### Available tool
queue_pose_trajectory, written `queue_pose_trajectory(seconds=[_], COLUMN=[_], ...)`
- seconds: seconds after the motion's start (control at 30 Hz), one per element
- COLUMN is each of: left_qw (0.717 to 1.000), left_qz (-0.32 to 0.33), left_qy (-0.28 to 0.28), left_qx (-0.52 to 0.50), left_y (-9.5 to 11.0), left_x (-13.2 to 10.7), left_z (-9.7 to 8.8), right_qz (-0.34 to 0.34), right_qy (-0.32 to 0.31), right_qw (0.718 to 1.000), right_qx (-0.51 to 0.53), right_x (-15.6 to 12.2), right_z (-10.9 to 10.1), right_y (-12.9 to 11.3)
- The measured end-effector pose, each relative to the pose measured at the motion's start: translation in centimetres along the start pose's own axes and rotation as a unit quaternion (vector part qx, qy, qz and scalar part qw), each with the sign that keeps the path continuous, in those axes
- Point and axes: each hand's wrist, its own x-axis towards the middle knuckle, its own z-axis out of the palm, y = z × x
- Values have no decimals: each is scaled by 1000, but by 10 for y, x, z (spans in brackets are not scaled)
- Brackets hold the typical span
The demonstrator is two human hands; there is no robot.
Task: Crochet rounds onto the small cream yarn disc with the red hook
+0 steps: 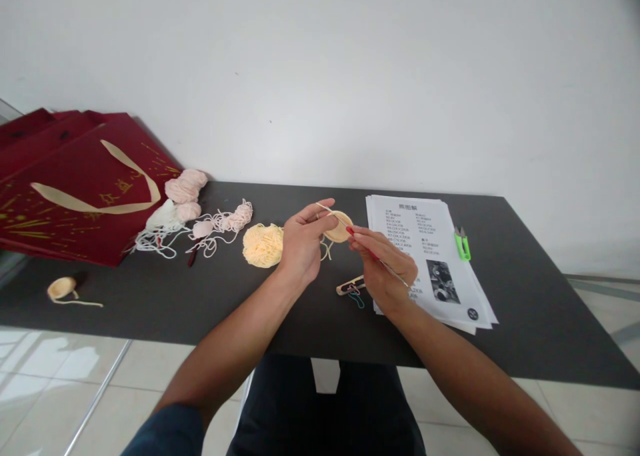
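Near the middle of the head view, my left hand (306, 236) pinches the edge of a round, cream-yellow crochet piece (341, 228). A strand of yarn runs up over its fingers. My right hand (383, 263) is closed around a crochet hook with a red grip (366, 245), whose silver shaft sticks out past the palm. The hook's tip is at the edge of the crochet piece, partly hidden by fingers. Just left of my left hand lies a ball of yellow yarn (263, 245). Loose yarn hangs below the piece.
Printed pattern sheets (435, 243) lie to the right, with green thread snips (462, 244) on their edge. Small clips (356, 296) sit by my right wrist. Pink yarn (186, 185) and red gift bags (85, 183) stand left. A small cream crochet cup (62, 288) rests far left on the dark table (210, 309).
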Motion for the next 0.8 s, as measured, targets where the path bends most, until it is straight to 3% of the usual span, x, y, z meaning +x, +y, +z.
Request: queue_pose_trajectory(seconds=[0.13,0.3,0.43,0.57,0.7,0.8], left_qw=[996,995,996,981,938,905], left_qz=[-72,-67,1,91,200,249], left_qy=[-39,-68,-62,-5,31,30], left_qx=[-29,-7,71,170,281,343], left_y=[9,11,6,0,-2,0], left_x=[2,3,1,1,-2,-6], left_z=[-2,-4,-3,-4,-4,-3], right_qz=[20,67,81,24,-12,10], right_qy=[-2,16,17,9,3,19], right_qw=[999,996,993,1000,999,999], right_qx=[27,62,85,17,-44,-33], right_x=[4,19,32,32,24,23], right_z=[0,-4,-11,-15,-13,-11], right_y=[-1,-5,-5,-8,-15,-20])
